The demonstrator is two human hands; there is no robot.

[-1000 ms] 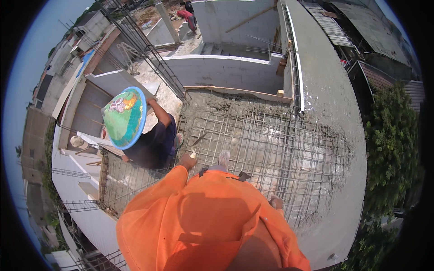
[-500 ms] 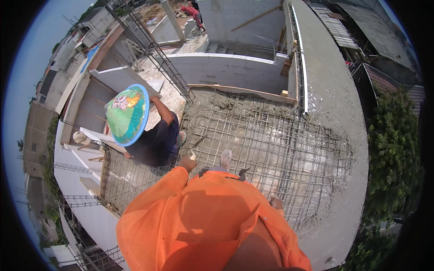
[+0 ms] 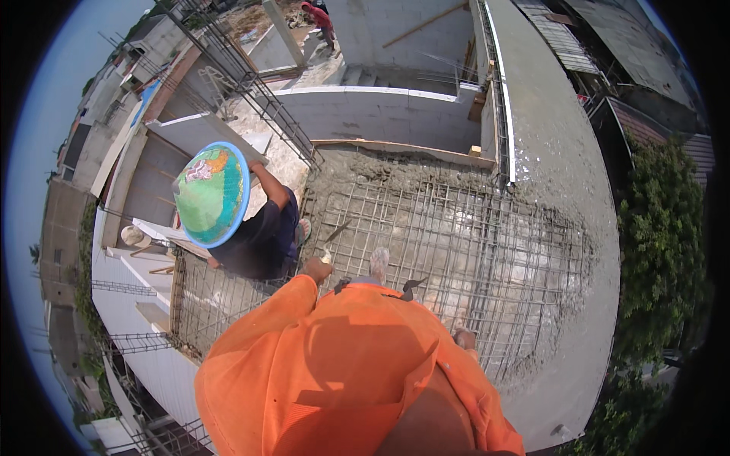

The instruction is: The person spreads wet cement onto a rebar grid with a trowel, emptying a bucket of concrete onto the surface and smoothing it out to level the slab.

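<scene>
Left hand (image 3: 314, 270), at centre, grips a trowel (image 3: 335, 234) over rebar (image 3: 480, 262). Right hand (image 3: 464, 338), lower right of centre: grip cannot be told. At left, a co-worker (image 3: 262, 247) wears a green printed hat (image 3: 213, 196).

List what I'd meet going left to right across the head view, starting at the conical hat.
Conical hat → left hand holding a trowel → foot → right hand → leafy tree.

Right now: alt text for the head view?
A person in an orange top holds a trowel-like tool in a left-hand grip over a rebar mesh, with wet concrete at its far and right edges. A co-worker in a green conical hat is at left; block walls stand beyond.
</scene>
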